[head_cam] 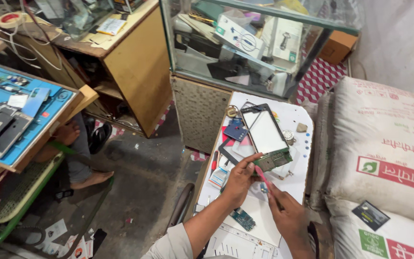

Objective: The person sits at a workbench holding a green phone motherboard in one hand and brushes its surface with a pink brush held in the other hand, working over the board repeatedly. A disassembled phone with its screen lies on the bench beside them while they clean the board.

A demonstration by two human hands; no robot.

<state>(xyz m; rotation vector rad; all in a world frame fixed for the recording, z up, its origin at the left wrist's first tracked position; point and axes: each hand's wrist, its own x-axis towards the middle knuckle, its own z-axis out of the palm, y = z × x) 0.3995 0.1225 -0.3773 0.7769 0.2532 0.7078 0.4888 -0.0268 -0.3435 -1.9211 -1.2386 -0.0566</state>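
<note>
Head view, glass cabinet holding boxes

A: Beyond the work, there stands a glass display cabinet with a green metal frame, stuffed with small boxed goods. Left of it is a brown wooden cupboard.

B: And at the right, two bulging white woven sacks lie stacked, a small dark card on the lower one.

A: Far left, a blue mat on a wooden desk carries several phones. Under it, another person's bare feet rest on the grey concrete floor, among paper scraps.
</note>
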